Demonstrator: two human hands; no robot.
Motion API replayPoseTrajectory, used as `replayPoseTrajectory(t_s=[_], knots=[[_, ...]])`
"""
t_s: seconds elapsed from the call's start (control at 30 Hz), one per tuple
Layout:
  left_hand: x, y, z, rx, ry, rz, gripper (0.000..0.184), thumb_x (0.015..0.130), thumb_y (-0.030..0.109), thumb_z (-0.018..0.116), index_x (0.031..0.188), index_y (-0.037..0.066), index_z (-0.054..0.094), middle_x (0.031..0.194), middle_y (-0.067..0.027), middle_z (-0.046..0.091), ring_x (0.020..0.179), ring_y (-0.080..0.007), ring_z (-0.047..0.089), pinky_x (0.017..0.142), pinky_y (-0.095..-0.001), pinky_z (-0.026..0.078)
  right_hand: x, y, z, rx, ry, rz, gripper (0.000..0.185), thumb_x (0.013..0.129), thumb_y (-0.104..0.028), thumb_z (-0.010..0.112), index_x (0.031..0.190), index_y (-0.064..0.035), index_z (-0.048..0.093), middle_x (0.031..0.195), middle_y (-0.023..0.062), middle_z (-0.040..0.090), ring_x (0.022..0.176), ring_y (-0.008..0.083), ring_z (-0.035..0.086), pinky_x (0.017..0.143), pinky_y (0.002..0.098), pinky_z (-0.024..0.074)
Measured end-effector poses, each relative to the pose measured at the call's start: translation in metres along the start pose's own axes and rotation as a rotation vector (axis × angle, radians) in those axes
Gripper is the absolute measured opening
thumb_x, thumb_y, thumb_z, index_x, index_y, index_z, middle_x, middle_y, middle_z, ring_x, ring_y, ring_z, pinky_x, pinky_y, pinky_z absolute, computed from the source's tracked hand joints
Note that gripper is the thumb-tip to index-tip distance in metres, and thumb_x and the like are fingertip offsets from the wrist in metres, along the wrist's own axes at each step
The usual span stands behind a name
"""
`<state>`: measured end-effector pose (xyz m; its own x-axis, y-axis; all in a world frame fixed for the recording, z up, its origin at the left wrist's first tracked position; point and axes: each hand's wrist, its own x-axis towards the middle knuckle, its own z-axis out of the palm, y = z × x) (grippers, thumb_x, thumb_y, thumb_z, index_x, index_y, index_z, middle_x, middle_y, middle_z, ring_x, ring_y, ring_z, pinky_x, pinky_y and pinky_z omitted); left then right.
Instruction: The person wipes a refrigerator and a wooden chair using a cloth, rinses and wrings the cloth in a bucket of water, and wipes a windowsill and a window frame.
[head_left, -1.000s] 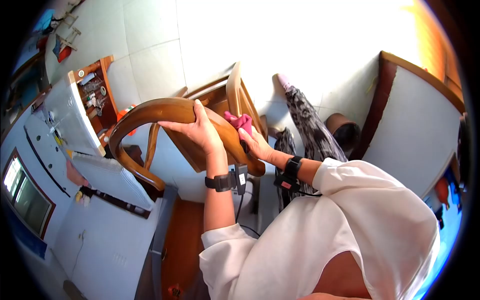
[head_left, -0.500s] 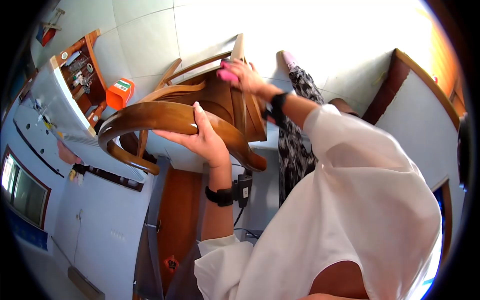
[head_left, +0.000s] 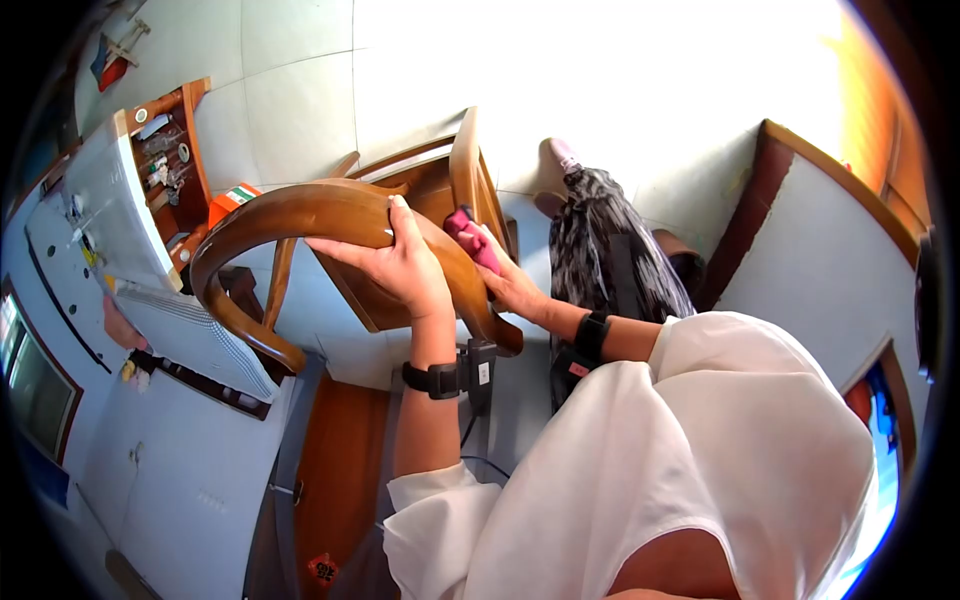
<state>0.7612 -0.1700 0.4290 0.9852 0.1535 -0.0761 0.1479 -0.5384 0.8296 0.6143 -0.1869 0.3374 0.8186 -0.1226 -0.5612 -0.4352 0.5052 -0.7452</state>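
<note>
The person's two arms [head_left: 428, 440] reach forward from the torso [head_left: 620, 470], forearms [head_left: 632, 342] bare. Left grip [head_left: 412, 275]: clasped, thumb [head_left: 400, 215] splayed wide of the extended fingers [head_left: 342, 253]. Right grip [head_left: 515, 290]: near the left, fingers curled, forearm slanting inward.

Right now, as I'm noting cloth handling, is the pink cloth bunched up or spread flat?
Bunched up: the pink cloth shows as a small crumpled wad in the right hand.
</note>
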Motion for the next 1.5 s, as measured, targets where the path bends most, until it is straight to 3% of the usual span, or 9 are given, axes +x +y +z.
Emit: replayPoseTrajectory(t_s=[0.13, 0.27, 0.47, 0.67, 0.77, 0.83, 1.0, 1.27, 1.5], knots=[[0.0, -0.004, -0.001, 0.073, 0.006, -0.03, 0.097, 0.083, 0.016, 0.066, 0.144, -0.002, -0.007, 0.144, -0.0259, 0.023, 0.127, -0.03, 0.036, 0.106, -0.0362, 0.032, 0.038, 0.03, 0.005, -0.238, 0.108, -0.161, 0.07, 0.086, -0.017, 0.062, 0.144, -0.0102, 0.023, 0.148, 0.0222, 0.016, 0.138, 0.0365, 0.018, 0.111, 0.0364, 0.02], [0.001, 0.003, 0.005, 0.11, 0.024, 0.035, 0.094, 0.084, 0.009, 0.064, 0.144, -0.002, -0.007, 0.142, -0.0262, 0.024, 0.124, -0.0302, 0.039, 0.101, -0.037, 0.037, 0.121, 0.099, -0.003, -0.046, 0.333, 0.292, 0.101, 0.071, -0.027, 0.079, 0.143, -0.0053, 0.012, 0.123, 0.0214, 0.048, 0.095, 0.0274, 0.06, 0.082, 0.0363, 0.0507], [0.002, 0.026, 0.013, -0.069, 0.024, -0.336, 0.089, 0.085, -0.003, 0.058, 0.146, 0.004, -0.006, 0.141, -0.0255, 0.027, 0.122, -0.0288, 0.041, 0.094, -0.035, 0.043, 0.187, 0.054, -0.034, -0.356, 0.242, 0.597, 0.111, 0.058, -0.039, 0.084, 0.14, -0.0019, 0.018, 0.119, 0.0239, 0.052, 0.108, 0.0318, 0.056, 0.09, 0.0364, 0.0465], [0.029, 0.039, -0.013, 0.228, -0.094, -0.307, 0.08, 0.092, 0.035, 0.054, 0.147, 0.011, 0.002, 0.143, -0.0211, 0.026, 0.126, -0.0294, 0.038, 0.092, -0.0391, 0.046, 0.125, 0.013, -0.016, -0.651, -0.003, 0.482, 0.109, 0.068, -0.026, 0.076, 0.146, -0.0113, 0.003, 0.141, 0.0315, 0.018, 0.126, 0.0469, 0.034, 0.103, 0.0469, 0.0352], [0.086, 0.068, -0.016, 0.064, 0.247, -0.494, 0.084, 0.09, 0.05, 0.05, 0.147, 0.011, 0.003, 0.142, -0.0201, 0.026, 0.128, -0.0299, 0.036, 0.088, -0.0414, 0.05, 0.141, 0.001, -0.005, -0.614, 0.099, 0.534, 0.105, 0.072, -0.021, 0.074, 0.147, -0.0143, 0.001, 0.139, 0.0324, 0.019, 0.121, 0.0492, 0.037, 0.099, 0.0463, 0.0397], [0.123, 0.074, -0.004, 0.157, 0.273, -0.672, 0.086, 0.089, 0.039, 0.054, 0.147, 0.011, -0.003, 0.145, -0.0178, 0.022, 0.129, -0.0333, 0.034, 0.099, -0.049, 0.041, 0.171, 0.016, -0.004, -0.564, 0.157, 0.568, 0.097, 0.075, -0.028, 0.072, 0.146, -0.0124, 0.008, 0.135, 0.0312, 0.026, 0.121, 0.0469, 0.037, 0.1, 0.0458, 0.0375], [0.121, 0.047, 0.01, 0.399, 0.404, -0.646, 0.083, 0.082, 0.016, 0.05, 0.148, 0.01, 0.0, 0.141, -0.0226, 0.027, 0.119, -0.0357, 0.045, 0.064, -0.0319, 0.059, 0.249, 0.056, -0.026, -0.795, 0.181, 0.728, 0.076, 0.082, -0.039, 0.061, 0.142, -0.0121, 0.023, 0.131, 0.0314, 0.031, 0.105, 0.0487, 0.051, 0.09, 0.0475, 0.0444], [0.09, 0.049, -0.031, 0.756, 0.06, -0.587, 0.063, 0.094, 0.038, 0.039, 0.146, 0.012, 0.014, 0.146, -0.0242, 0.019, 0.118, -0.0284, 0.048, 0.075, -0.0238, 0.056, 0.364, 0.159, -0.077, -1.028, -0.055, 0.905, 0.074, 0.083, -0.05, 0.053, 0.144, -0.0196, 0.024, 0.136, 0.0262, 0.03, 0.116, 0.0441, 0.047, 0.095, 0.0451, 0.0426], [0.105, 0.023, 0.008, 0.802, 0.335, -0.825, 0.061, 0.095, 0.043, 0.036, 0.142, 0.008, 0.02, 0.142, -0.02, 0.027, 0.104, -0.023, 0.053, 0.076, -0.0255, 0.052, 0.45, 0.255, -0.124, -1.184, -0.203, 0.886, 0.076, 0.084, -0.048, 0.053, 0.146, -0.0205, 0.018, 0.137, 0.0265, 0.031, 0.12, 0.0427, 0.045, 0.099, 0.043, 0.0405]])
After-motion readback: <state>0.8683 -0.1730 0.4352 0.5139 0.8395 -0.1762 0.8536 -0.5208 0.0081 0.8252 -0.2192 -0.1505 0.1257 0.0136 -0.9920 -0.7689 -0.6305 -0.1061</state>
